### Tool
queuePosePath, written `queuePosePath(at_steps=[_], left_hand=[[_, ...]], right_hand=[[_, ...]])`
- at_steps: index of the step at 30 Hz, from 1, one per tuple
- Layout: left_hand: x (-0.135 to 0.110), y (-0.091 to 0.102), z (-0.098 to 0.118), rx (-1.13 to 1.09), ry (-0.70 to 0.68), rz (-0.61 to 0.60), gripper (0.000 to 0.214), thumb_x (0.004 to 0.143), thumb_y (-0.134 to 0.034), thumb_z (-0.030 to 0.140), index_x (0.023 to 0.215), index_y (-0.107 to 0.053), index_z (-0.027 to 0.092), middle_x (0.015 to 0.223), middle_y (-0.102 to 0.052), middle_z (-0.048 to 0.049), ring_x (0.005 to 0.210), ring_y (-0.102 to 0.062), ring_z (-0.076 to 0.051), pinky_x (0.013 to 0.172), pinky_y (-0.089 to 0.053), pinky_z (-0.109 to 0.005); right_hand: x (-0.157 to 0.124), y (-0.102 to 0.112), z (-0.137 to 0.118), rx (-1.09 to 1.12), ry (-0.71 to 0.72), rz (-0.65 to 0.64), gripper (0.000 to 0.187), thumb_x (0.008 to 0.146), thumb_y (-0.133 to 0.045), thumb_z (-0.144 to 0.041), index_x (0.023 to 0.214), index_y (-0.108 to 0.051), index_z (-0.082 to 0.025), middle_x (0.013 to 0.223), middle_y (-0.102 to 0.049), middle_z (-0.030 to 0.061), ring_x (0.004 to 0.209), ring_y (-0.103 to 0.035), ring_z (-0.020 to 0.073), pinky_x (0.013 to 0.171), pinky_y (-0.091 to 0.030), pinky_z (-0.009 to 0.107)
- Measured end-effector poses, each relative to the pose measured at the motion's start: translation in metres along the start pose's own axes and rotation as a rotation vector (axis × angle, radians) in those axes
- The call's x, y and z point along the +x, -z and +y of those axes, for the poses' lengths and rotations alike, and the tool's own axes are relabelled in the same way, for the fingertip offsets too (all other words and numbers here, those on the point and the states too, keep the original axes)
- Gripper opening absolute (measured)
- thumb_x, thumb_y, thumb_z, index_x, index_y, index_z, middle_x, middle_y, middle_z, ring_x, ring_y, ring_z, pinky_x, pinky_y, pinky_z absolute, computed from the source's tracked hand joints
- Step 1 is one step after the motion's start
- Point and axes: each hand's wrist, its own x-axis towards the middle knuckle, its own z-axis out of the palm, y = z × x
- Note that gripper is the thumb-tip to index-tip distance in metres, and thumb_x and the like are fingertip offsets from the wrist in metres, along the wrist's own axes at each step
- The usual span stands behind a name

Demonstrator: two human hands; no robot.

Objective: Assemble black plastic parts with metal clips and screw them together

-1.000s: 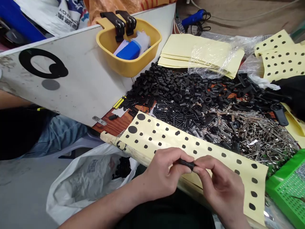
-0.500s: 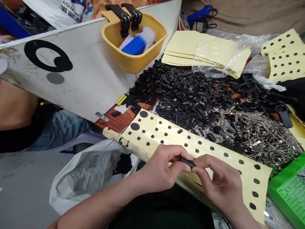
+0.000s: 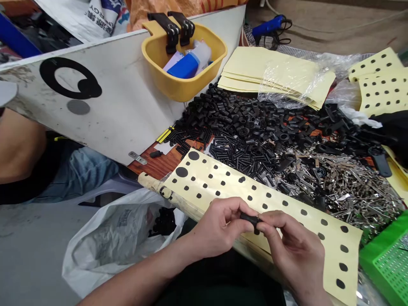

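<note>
Between my two hands is a small black cylindrical plastic part, held lengthwise above the front edge of the table. My left hand is closed, pinching its left end between thumb and forefinger. On the other end, the thumb and forefinger of my right hand are pinched together; the tips cover that end, and whether a smaller piece sits there is hard to make out. Beneath both hands lies a yellow sheet with black dots. Behind it spread black ribbed pieces and a heap of black plastic parts.
Thin metal pieces are piled at right, near a green perforated basket. A yellow bin hangs on the white partition. Yellow sheets are stacked behind. Below left is a white bag; a person's arm shows beyond.
The view has shifted slightly, so the scene sits a little lower. Both hands keep their pinch on the black part, which has turned slightly toward level.
</note>
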Motion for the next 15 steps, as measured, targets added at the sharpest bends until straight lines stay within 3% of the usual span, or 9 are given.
queuePosePath(at_steps=[5,10,12,15], left_hand=[[0.002,0.005,-0.002,-0.156,0.118,-0.064,0.012,0.069,-0.066,0.016,0.080,-0.063,0.012,0.052,-0.051,0.0056,0.042,-0.039,-0.003,0.043,-0.031,-0.017],[0.007,0.011,-0.007,-0.326,0.262,-0.166,0.023,0.064,-0.073,0.025,0.078,-0.062,0.012,0.053,-0.058,0.0017,0.041,-0.046,-0.006,0.038,-0.034,-0.017],[0.008,0.008,-0.007,-0.351,0.275,-0.171,0.023,0.064,-0.073,0.026,0.078,-0.061,0.012,0.054,-0.058,0.0012,0.044,-0.048,-0.008,0.037,-0.033,-0.017],[0.006,0.002,-0.001,-0.217,0.171,-0.070,0.013,0.069,-0.067,0.019,0.079,-0.060,0.013,0.056,-0.055,0.0033,0.046,-0.046,-0.007,0.042,-0.035,-0.017]], right_hand=[[0.006,0.005,-0.001,-0.138,0.237,-0.056,0.018,0.076,-0.062,-0.002,0.081,-0.063,-0.019,0.064,-0.067,0.0017,0.057,-0.066,0.0154,0.054,-0.056,0.026],[0.012,0.014,0.001,-0.185,0.475,-0.197,0.031,0.075,-0.054,0.006,0.095,-0.065,-0.015,0.073,-0.071,0.0069,0.065,-0.069,0.0176,0.061,-0.058,0.029],[0.013,0.014,0.003,-0.128,0.426,-0.205,0.028,0.076,-0.056,0.004,0.092,-0.067,-0.016,0.073,-0.071,0.0065,0.066,-0.069,0.0173,0.062,-0.058,0.028],[0.012,0.012,0.006,0.001,0.030,-0.129,0.009,0.079,-0.064,-0.010,0.077,-0.067,-0.018,0.065,-0.069,0.0027,0.056,-0.065,0.0148,0.049,-0.053,0.023]])
